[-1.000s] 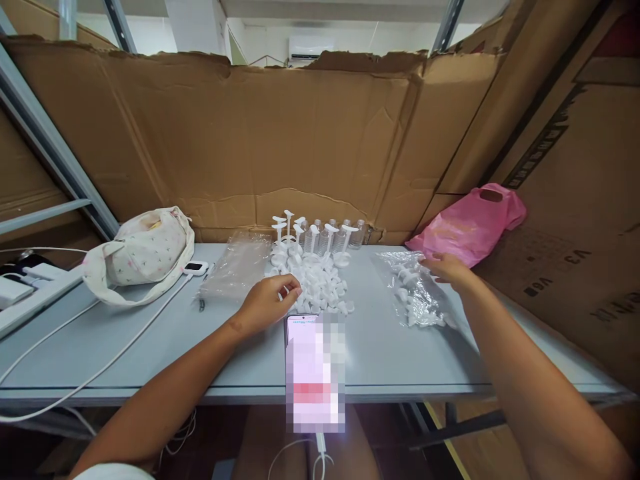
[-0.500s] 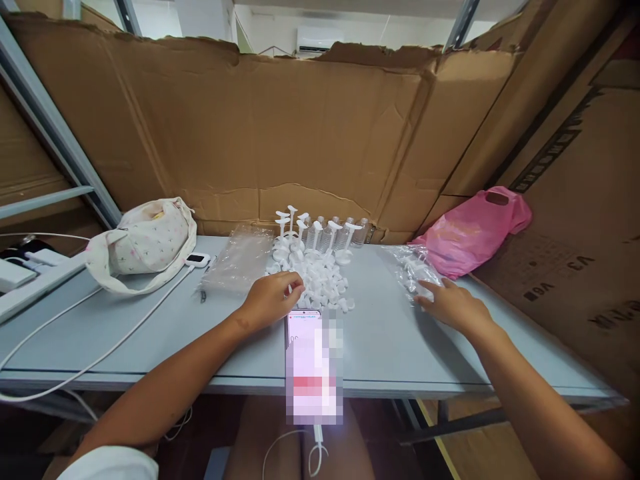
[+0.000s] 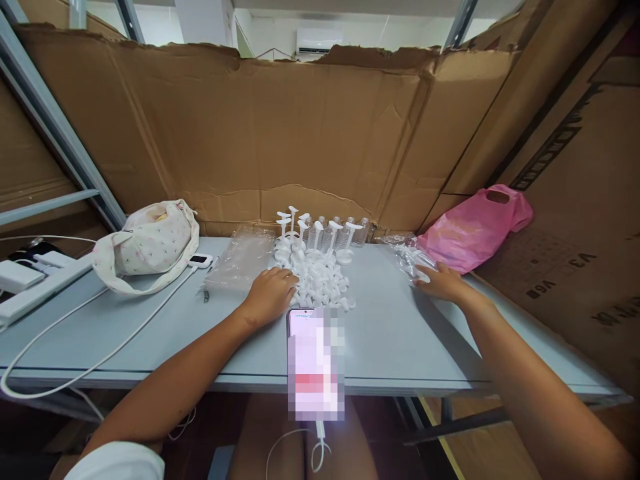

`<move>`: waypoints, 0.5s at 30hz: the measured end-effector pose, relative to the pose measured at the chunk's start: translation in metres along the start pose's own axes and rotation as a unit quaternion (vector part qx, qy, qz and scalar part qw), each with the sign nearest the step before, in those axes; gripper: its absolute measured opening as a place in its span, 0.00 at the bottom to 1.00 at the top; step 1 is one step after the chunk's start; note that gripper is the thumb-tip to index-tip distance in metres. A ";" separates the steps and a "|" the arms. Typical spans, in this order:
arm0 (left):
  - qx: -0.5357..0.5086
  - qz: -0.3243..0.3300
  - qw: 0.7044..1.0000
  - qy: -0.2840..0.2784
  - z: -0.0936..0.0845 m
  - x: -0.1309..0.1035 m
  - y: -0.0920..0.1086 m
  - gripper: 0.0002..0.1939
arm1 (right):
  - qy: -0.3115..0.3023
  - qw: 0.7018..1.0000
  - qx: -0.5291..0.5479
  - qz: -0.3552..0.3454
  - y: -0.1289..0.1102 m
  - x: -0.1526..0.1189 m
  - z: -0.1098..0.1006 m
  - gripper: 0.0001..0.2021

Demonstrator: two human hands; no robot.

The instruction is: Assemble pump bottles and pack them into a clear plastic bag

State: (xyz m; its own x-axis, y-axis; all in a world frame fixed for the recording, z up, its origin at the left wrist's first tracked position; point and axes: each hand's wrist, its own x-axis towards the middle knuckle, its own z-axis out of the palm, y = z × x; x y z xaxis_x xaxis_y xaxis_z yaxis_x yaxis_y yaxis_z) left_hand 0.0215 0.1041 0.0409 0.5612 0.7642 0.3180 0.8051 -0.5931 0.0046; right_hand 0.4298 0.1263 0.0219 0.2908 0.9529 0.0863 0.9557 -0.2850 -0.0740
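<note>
My left hand (image 3: 271, 293) rests palm down at the left edge of a pile of small white caps (image 3: 323, 280), its fingers bent over the nearest ones; whether it grips one is hidden. At the right, my right hand (image 3: 440, 281) touches a clear plastic bag (image 3: 411, 259) holding white pieces, thumb and fingers apart on its near side. White pump heads (image 3: 293, 223) stand behind the caps, beside a row of clear bottles (image 3: 364, 231). A phone (image 3: 315, 363) with a lit screen lies at the table's front edge, below the pile.
A flat clear bag (image 3: 243, 260) lies left of the caps. Further left are a cloth bag (image 3: 153, 240), a small device (image 3: 201, 261) on a white cable and a power strip (image 3: 45, 283). A pink bag (image 3: 475, 230) sits at the right; cardboard (image 3: 260, 127) walls the back.
My left hand has turned flatter, its fingers lower against the caps. My right hand has shifted slightly back and left, and the clear bag beneath it has moved back and changed shape.
</note>
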 end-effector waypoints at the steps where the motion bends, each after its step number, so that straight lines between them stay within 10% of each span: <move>1: 0.006 0.000 1.000 -0.008 0.001 0.000 -0.001 0.13 | 0.013 1.000 0.002 -0.006 -0.003 -0.002 -0.002 0.27; 10: -0.048 0.003 0.998 -0.035 0.005 0.004 -0.003 0.14 | 0.131 0.964 0.075 -0.218 -0.076 -0.038 -0.040 0.27; 15: -0.091 -0.002 0.995 -0.029 0.007 0.006 -0.005 0.13 | 0.156 0.967 0.167 -0.110 -0.106 0.001 -0.065 0.20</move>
